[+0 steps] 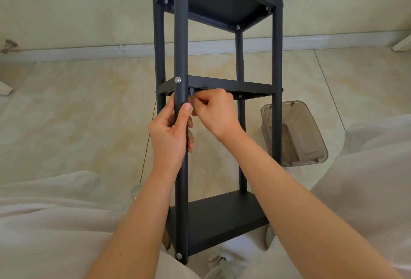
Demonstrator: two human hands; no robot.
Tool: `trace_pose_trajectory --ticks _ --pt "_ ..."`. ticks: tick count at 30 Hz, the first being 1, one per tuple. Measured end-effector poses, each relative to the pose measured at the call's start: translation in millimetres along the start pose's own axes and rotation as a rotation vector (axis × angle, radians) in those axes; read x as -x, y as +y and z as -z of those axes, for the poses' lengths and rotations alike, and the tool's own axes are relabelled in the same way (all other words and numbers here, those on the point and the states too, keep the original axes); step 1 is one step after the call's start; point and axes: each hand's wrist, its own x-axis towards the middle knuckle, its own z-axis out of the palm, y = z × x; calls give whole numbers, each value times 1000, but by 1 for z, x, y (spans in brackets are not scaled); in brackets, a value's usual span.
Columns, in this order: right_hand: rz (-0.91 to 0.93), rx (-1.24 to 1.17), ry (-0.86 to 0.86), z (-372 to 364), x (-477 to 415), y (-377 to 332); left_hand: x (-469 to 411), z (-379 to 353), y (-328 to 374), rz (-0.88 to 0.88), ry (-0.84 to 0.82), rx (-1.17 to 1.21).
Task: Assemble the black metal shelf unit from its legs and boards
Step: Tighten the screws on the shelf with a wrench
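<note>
Underneath, cream marble-look floor tiles [77, 105] meet white skirting [89, 50]

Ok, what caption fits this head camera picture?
Left hand grips the shelf's front leg; right hand pinches a small tool under the middle board.

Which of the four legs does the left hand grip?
The nearest leg, bolt heads facing the camera; the left hand wraps it below the middle board.

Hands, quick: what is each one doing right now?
Left hand: gripping the front leg.
Right hand: pinching a thin dark tool just under the middle board.
</note>
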Motion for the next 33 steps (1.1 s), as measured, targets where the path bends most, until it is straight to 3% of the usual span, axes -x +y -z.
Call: trace_pose_trajectory --ticks 14,23,33 --pt "49 -71 150 -27 -7 15 0 -2 2 16 -7 12" --pt "109 -26 133 -23 -5 17 2 -2 3 9 -2 -2" --pt "-102 -104 60 -9 18 17 3 -1 2 -11 -16 -7"
